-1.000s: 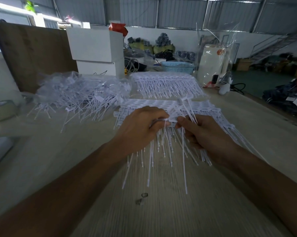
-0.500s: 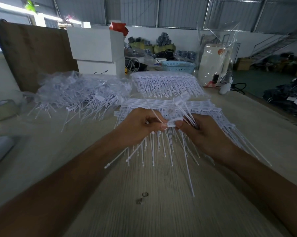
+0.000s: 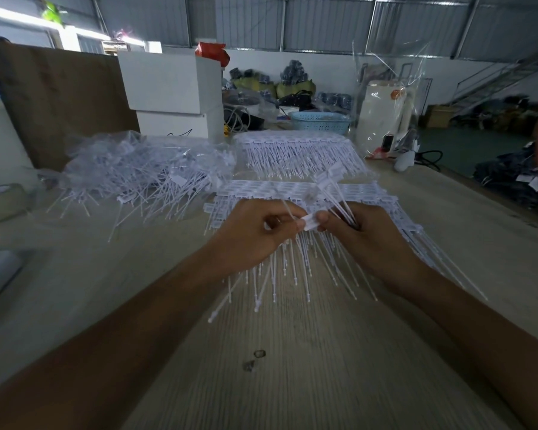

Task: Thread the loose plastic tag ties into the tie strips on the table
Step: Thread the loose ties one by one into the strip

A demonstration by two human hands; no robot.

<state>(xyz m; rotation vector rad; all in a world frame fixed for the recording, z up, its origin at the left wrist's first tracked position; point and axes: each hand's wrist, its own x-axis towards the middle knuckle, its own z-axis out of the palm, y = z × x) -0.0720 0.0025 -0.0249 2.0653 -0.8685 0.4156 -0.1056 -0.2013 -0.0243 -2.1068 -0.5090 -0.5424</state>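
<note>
White plastic tag tie (image 3: 310, 222) is sitting pinched between both hands above the wooden table (image 3: 323, 367): the left hand (image 3: 255, 234) is gripping its thin tail, the right hand (image 3: 367, 234) is pinching its flat head while clutching a bundle of further ties (image 3: 336, 197). Two stacks of tie strips are lying beyond, the nearer (image 3: 292, 190) directly under the hands, the farther (image 3: 298, 150) behind it. One loose heap (image 3: 143, 172) is lying left.

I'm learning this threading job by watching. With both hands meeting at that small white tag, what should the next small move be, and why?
Probably push the tie pinched in the left hand on through the tag that the right hand holds: the two already meet between the fingertips, above the strip.
</note>
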